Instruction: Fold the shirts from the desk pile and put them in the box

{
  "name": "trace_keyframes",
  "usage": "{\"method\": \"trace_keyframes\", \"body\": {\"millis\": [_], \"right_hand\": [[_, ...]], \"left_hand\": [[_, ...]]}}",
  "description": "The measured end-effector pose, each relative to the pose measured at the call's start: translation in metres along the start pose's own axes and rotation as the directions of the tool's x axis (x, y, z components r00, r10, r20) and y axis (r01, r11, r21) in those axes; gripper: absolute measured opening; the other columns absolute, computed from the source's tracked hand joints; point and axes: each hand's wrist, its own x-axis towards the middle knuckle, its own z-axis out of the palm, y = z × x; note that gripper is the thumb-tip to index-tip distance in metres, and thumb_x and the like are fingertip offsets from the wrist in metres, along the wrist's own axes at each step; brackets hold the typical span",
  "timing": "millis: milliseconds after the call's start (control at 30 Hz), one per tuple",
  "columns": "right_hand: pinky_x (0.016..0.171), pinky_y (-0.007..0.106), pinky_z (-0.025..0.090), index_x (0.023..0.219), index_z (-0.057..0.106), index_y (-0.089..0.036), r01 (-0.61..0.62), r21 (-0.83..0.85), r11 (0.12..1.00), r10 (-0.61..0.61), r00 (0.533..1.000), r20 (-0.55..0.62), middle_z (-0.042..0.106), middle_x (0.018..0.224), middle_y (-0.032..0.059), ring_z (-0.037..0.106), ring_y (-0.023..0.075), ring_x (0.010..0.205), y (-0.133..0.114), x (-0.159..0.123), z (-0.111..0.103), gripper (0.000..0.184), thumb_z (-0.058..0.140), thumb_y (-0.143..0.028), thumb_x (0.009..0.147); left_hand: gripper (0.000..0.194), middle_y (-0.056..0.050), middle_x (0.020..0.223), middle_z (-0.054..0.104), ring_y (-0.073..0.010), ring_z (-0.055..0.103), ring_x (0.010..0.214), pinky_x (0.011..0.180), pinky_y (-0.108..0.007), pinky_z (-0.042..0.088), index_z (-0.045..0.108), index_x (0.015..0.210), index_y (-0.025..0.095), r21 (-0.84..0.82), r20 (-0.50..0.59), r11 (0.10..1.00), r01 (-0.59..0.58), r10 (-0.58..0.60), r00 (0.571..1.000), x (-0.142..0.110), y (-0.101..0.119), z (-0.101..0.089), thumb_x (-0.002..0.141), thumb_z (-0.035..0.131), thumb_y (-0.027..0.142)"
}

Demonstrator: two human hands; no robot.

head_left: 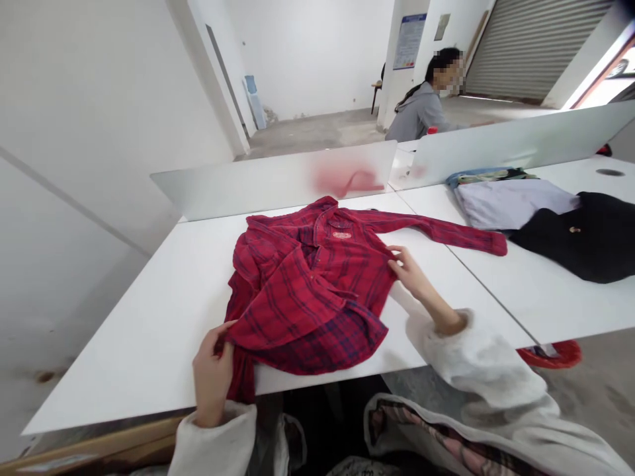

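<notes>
A red plaid shirt (307,291) lies crumpled on the white table (163,317), one sleeve stretched out to the right. My left hand (212,373) is closed on the shirt's lower left hem at the table's front edge. My right hand (409,270) pinches the shirt's right side seam, just below the outstretched sleeve. Both my arms wear white fleece sleeves.
A pile of clothes lies on the neighbouring table at right: a pale lilac garment (510,201) and a black one (590,241). Frosted divider panels (258,185) stand along the tables' far edge. Behind them sits a person in a grey hoodie (419,112). A red object (550,356) lies on the floor.
</notes>
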Motion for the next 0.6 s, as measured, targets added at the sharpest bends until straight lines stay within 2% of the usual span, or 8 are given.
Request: {"method": "trace_keyframes", "body": {"millis": [100, 200, 267, 333, 400, 500, 533, 600], "right_hand": [[0.062, 0.030, 0.054, 0.119, 0.052, -0.019, -0.069, 0.050, 0.996, 0.072, 0.996, -0.050, 0.060, 0.095, 0.0049, 0.061, 0.0141, 0.074, 0.018, -0.001, -0.021, 0.035, 0.047, -0.041, 0.092], [0.053, 0.030, 0.053, 0.119, 0.048, -0.020, -0.135, 0.057, 0.989, 0.140, 0.986, -0.096, 0.057, 0.086, 0.0034, 0.059, 0.0138, 0.062, 0.041, -0.021, -0.045, 0.045, 0.050, -0.048, 0.084], [0.056, 0.033, 0.055, 0.116, 0.051, -0.018, -0.086, -0.060, 0.994, 0.078, 0.990, -0.117, 0.057, 0.090, 0.0066, 0.060, 0.0154, 0.063, 0.049, -0.048, -0.050, 0.048, 0.054, -0.050, 0.080], [0.068, 0.037, 0.056, 0.110, 0.056, -0.017, 0.051, -0.236, 0.970, -0.065, 0.997, -0.050, 0.059, 0.096, 0.0108, 0.062, 0.0191, 0.075, 0.047, -0.080, -0.042, 0.040, 0.050, -0.048, 0.085], [0.085, 0.043, 0.053, 0.112, 0.059, -0.019, 0.222, -0.368, 0.903, -0.194, 0.975, 0.112, 0.060, 0.108, 0.0137, 0.061, 0.0238, 0.097, 0.039, -0.112, -0.026, 0.036, 0.047, -0.044, 0.089], [0.104, 0.054, 0.037, 0.134, 0.049, -0.021, 0.420, -0.479, 0.771, -0.274, 0.898, 0.346, 0.046, 0.139, 0.0151, 0.038, 0.0312, 0.132, 0.029, -0.144, -0.004, 0.056, 0.053, -0.050, 0.086], [0.107, 0.057, 0.032, 0.139, 0.044, -0.022, 0.446, -0.500, 0.742, -0.270, 0.882, 0.386, 0.039, 0.145, 0.0145, 0.030, 0.0324, 0.137, 0.029, -0.149, 0.000, 0.062, 0.054, -0.052, 0.085], [0.109, 0.059, 0.027, 0.143, 0.038, -0.023, 0.456, -0.509, 0.730, -0.239, 0.868, 0.436, 0.032, 0.150, 0.0124, 0.021, 0.0308, 0.141, 0.031, -0.151, 0.000, 0.062, 0.051, -0.050, 0.088]], "left_hand": [[0.036, -0.007, 0.096, 0.071, -0.0236, 0.065, 0.091, 0.084, -0.036, 0.053, 0.066, 0.094, 0.019, 0.058, 0.125, 0.998, 0.004, -0.011, 0.992, -0.010, -0.025, -0.021, 0.078, 0.048, 0.045], [0.036, -0.006, 0.095, 0.070, -0.0236, 0.066, 0.088, 0.083, -0.038, 0.053, 0.067, 0.093, 0.021, 0.158, 0.237, 0.985, -0.072, 0.033, 0.971, -0.026, -0.036, -0.029, 0.080, 0.047, 0.048], [0.036, -0.006, 0.100, 0.069, -0.0227, 0.066, 0.092, 0.087, -0.038, 0.052, 0.066, 0.098, 0.022, 0.208, 0.208, 0.967, -0.144, 0.100, 0.973, -0.038, -0.031, -0.027, 0.084, 0.045, 0.046], [0.034, -0.006, 0.106, 0.068, -0.0203, 0.065, 0.098, 0.090, -0.036, 0.052, 0.065, 0.104, 0.022, 0.206, 0.221, 0.943, -0.263, 0.217, 0.951, -0.048, -0.017, -0.017, 0.089, 0.043, 0.043], [0.033, -0.005, 0.114, 0.066, -0.0192, 0.062, 0.105, 0.093, -0.035, 0.050, 0.062, 0.112, 0.023, 0.181, 0.318, 0.882, -0.436, 0.366, 0.874, -0.055, 0.001, 0.000, 0.091, 0.045, 0.042], [0.044, -0.006, 0.128, 0.060, -0.0237, 0.056, 0.117, 0.100, -0.044, 0.044, 0.054, 0.128, 0.023, 0.181, 0.462, 0.731, -0.658, 0.527, 0.713, -0.059, 0.021, 0.027, 0.088, 0.051, 0.044], [0.045, -0.006, 0.131, 0.058, -0.0248, 0.054, 0.119, 0.100, -0.045, 0.044, 0.052, 0.130, 0.024, 0.193, 0.485, 0.694, -0.694, 0.547, 0.682, -0.058, 0.024, 0.034, 0.089, 0.051, 0.043], [0.043, -0.007, 0.132, 0.057, -0.0250, 0.054, 0.119, 0.096, -0.043, 0.047, 0.052, 0.130, 0.025, 0.218, 0.500, 0.669, -0.710, 0.549, 0.670, -0.057, 0.024, 0.041, 0.090, 0.049, 0.040]]}}
